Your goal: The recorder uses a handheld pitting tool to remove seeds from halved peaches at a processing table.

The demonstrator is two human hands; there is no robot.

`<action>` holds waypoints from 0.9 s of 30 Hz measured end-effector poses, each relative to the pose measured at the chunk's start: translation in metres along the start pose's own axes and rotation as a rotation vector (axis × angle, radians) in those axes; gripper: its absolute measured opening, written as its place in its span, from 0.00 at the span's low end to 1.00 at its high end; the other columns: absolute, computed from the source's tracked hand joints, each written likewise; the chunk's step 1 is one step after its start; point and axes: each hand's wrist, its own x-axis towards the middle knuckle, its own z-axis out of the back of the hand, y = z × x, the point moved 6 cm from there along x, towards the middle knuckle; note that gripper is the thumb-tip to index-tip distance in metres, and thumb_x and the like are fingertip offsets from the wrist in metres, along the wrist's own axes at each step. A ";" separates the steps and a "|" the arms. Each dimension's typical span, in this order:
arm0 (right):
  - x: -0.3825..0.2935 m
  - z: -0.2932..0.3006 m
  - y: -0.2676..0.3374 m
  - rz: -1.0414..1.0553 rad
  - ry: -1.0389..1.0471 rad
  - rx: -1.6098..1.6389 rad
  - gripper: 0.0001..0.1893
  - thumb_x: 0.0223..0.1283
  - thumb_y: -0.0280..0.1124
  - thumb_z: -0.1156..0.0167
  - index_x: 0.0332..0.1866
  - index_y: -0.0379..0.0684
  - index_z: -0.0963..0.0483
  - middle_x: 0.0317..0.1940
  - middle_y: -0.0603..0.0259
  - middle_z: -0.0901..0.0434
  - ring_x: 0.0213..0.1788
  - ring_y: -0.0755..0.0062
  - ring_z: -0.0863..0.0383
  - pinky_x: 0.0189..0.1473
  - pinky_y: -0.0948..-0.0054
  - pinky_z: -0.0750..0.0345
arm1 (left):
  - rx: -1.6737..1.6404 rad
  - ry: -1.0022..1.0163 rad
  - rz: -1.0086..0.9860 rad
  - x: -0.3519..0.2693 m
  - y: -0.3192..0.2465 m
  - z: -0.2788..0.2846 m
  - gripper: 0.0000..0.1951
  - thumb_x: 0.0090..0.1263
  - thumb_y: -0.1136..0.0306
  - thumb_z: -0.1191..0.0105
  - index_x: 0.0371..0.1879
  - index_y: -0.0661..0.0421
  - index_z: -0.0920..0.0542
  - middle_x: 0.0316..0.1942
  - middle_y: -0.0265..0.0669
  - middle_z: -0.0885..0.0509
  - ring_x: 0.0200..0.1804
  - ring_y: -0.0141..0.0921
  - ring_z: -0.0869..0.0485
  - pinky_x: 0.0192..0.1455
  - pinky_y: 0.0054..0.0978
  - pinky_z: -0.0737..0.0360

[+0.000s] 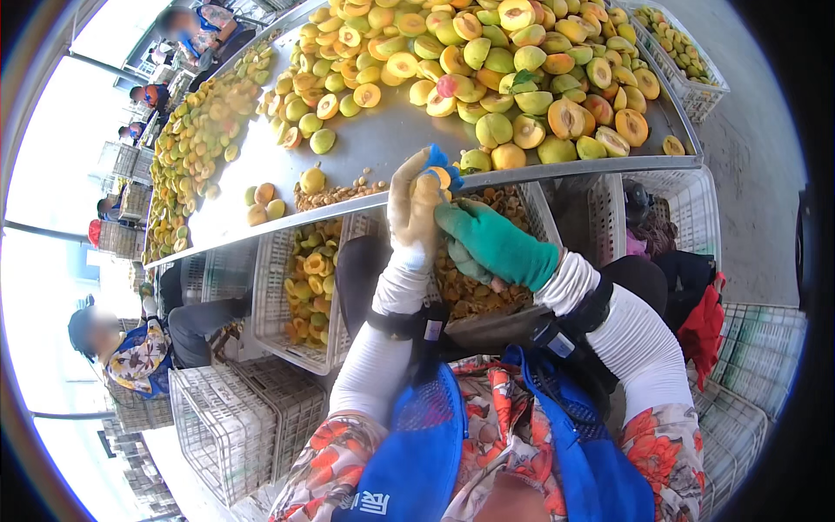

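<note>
My left hand (412, 202), in a beige glove with blue fingertips, grips a yellow-orange stone fruit (440, 176) at the table's front edge. My right hand (492, 243), in a green glove, is curled close against it. A thin grey tip at its fingers looks like a small tool, mostly hidden by the glove. Below both hands a crate holds brown fruit stones (479, 297). Ahead, many halved apricot-like fruits (496, 59) are heaped on the metal table (391, 130). Loose stones (342, 194) lie along the near edge, left of my hands.
A crate of fruit halves (313, 280) stands under the table, left of my knee. Stacked plastic crates (225, 424) are at lower left. A person (130, 352) sits at left; others work farther back. Another fruit-filled crate (685, 59) stands beyond the table's right end.
</note>
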 end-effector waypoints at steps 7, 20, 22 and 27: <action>-0.002 0.005 0.004 -0.004 0.198 0.111 0.17 0.59 0.47 0.55 0.36 0.42 0.36 0.09 0.71 0.38 0.07 0.83 0.41 0.05 0.82 0.44 | -0.071 0.112 -0.028 0.010 -0.003 0.000 0.19 0.66 0.60 0.57 0.50 0.61 0.33 0.41 0.39 0.25 0.41 0.29 0.26 0.45 0.25 0.28; 0.019 -0.008 0.004 0.301 0.005 -0.293 0.19 0.59 0.48 0.57 0.32 0.39 0.32 0.11 0.64 0.33 0.08 0.78 0.35 0.07 0.80 0.36 | -0.161 0.044 0.021 0.007 -0.009 0.008 0.18 0.65 0.61 0.54 0.50 0.59 0.33 0.36 0.36 0.25 0.39 0.27 0.26 0.42 0.23 0.27; 0.021 -0.009 -0.001 0.200 0.069 -0.311 0.21 0.59 0.49 0.58 0.33 0.39 0.30 0.11 0.63 0.32 0.08 0.76 0.34 0.07 0.78 0.36 | -0.106 0.075 0.110 0.008 -0.012 0.016 0.18 0.65 0.61 0.54 0.49 0.58 0.33 0.36 0.35 0.24 0.38 0.27 0.26 0.42 0.22 0.27; 0.025 -0.019 -0.016 -0.038 0.291 -0.068 0.17 0.60 0.46 0.56 0.32 0.40 0.33 0.12 0.72 0.37 0.09 0.84 0.41 0.09 0.83 0.41 | -0.018 -0.039 0.056 0.001 -0.013 0.024 0.15 0.66 0.62 0.55 0.47 0.58 0.31 0.35 0.36 0.24 0.35 0.27 0.25 0.38 0.19 0.26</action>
